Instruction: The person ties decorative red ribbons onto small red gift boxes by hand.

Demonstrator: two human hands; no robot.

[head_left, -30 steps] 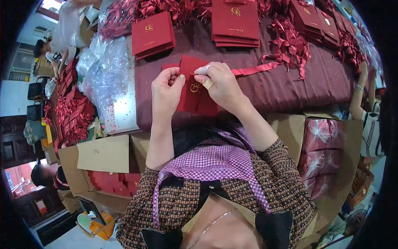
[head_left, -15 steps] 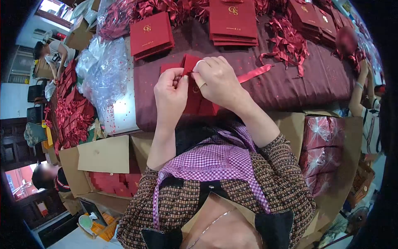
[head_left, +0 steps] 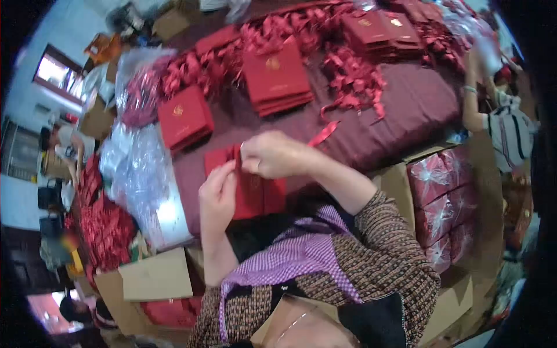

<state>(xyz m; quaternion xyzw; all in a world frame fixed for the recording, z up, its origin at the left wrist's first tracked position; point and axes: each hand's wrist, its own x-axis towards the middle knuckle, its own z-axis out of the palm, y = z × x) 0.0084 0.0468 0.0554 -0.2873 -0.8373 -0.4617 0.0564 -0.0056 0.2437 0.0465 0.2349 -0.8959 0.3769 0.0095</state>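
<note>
Both hands are together over a red bag (head_left: 249,194) lying at the near edge of the cloth-covered table. The fingers of my left hand (head_left: 217,194) are pinched at the bag's upper part. Just above and to the right, my right hand (head_left: 272,155) is closed, with its fingertips at the same upper part, where a red strip stands up. The exact grip of both hands is blurred. A loose red ribbon (head_left: 324,133) lies beyond my right wrist. Stacks of red bags with gold print (head_left: 184,118) (head_left: 277,78) stand behind my hands.
A heap of red ribbons (head_left: 354,81) lies on the maroon cloth (head_left: 406,101). Clear plastic wrap (head_left: 136,168) is at the left. Open cardboard boxes (head_left: 156,278) with red contents flank my body. Another person (head_left: 507,130) is at the right, and a person (head_left: 72,142) at the far left.
The view has turned and shifted, so the table appears tilted and lower. My hands remain together at the bag's upper part, and more of the bag's front shows below them.
</note>
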